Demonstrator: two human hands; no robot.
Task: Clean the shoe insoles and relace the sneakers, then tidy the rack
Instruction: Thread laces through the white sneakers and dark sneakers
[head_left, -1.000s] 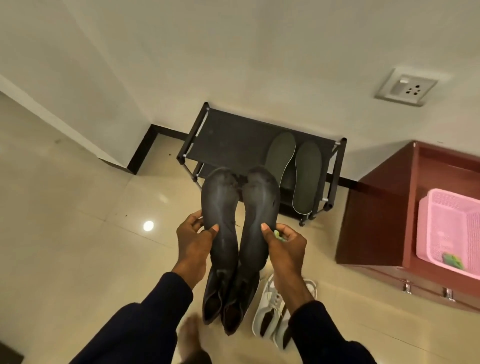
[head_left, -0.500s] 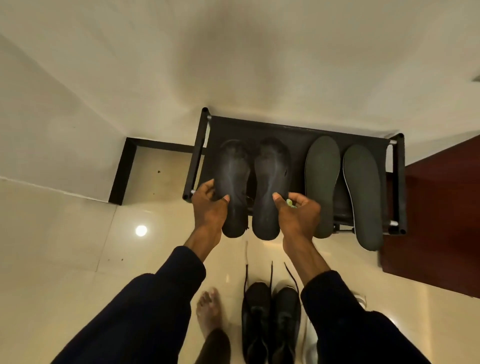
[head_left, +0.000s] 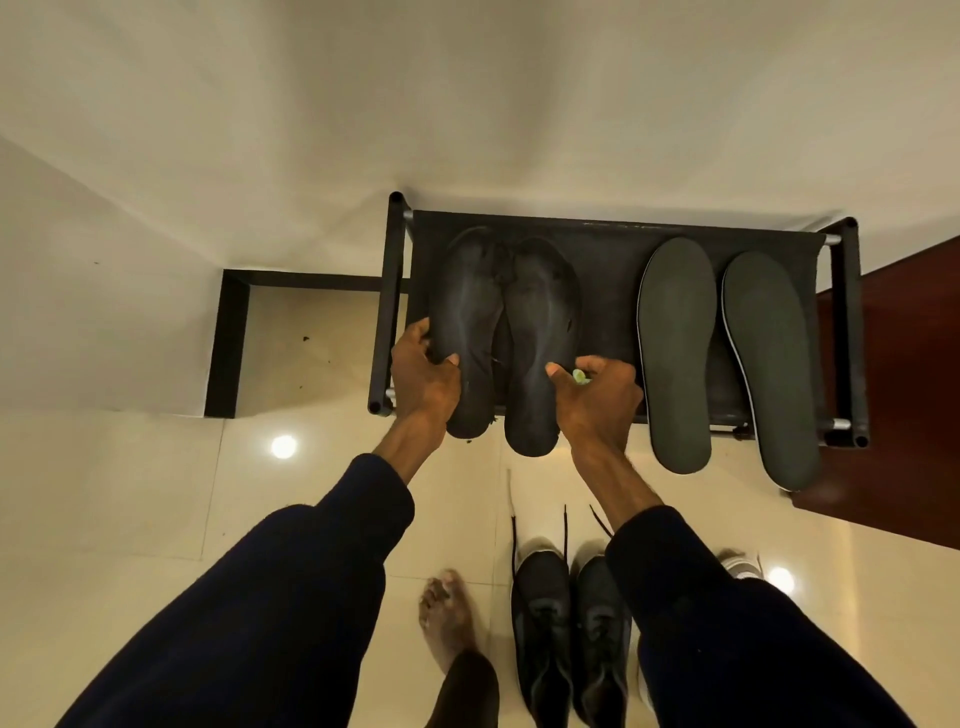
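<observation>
Nearest: a pair of black sneakers (head_left: 569, 631) stands on the floor tiles (head_left: 156, 493) below the right wrist, loose laces trailing toward the rack; a bare foot (head_left: 447, 613) is beside them. A white shoe (head_left: 740, 564) is mostly hidden behind the right sleeve.

Left hand (head_left: 423, 376): fingers wrapped around the outer edge of the left dark insole (head_left: 467, 322), thumb on top. Right hand (head_left: 597, 395): thumb pressed on the right dark insole (head_left: 537, 338), the other fingers curled loosely around a small green thing (head_left: 579, 376), too hidden to identify. Both insoles lie on the rack's top shelf (head_left: 602, 270), heels hanging over the near rail. Right of the right-hand fingers, well apart, two grey insoles (head_left: 675, 338) lie the same way.

Judged step: setting the dark insoles down on the rack. Next move calls for letting go of both without dragging them off the rail, then turning to the laces.

Unclear: whether the insoles are clean; the toe ends look worn. Lower shelves hidden. A wooden cabinet (head_left: 904, 415) is cut off at right.
</observation>
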